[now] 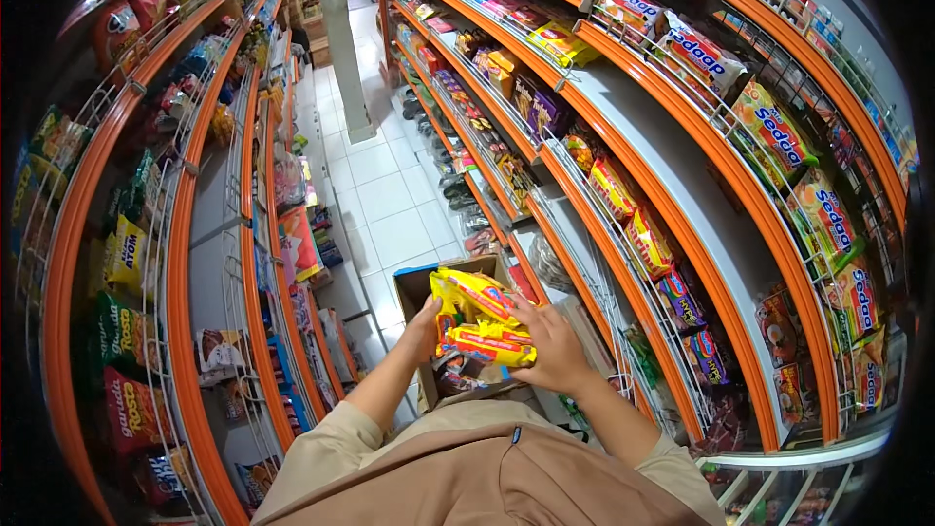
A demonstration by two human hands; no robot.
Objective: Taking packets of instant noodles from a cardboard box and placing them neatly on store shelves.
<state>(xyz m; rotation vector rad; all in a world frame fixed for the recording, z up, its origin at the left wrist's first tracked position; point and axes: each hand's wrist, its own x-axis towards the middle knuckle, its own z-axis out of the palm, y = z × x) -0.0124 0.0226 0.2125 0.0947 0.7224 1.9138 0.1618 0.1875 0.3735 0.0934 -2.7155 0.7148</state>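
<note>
Several yellow instant-noodle packets with red and blue print are held between my two hands over a cardboard box. My left hand grips their left side. On the right, my right hand has its fingers spread over the ends of the packets. The open cardboard box stands below, close to my body, with more packets partly visible inside. The packets and my hands hide much of its interior.
Store shelves with orange front rails and wire guards line both sides of a narrow white-tiled aisle. Mie Sedaap packets fill a right shelf; snack bags stand left. A pillar rises ahead. A white rack rail is lower right.
</note>
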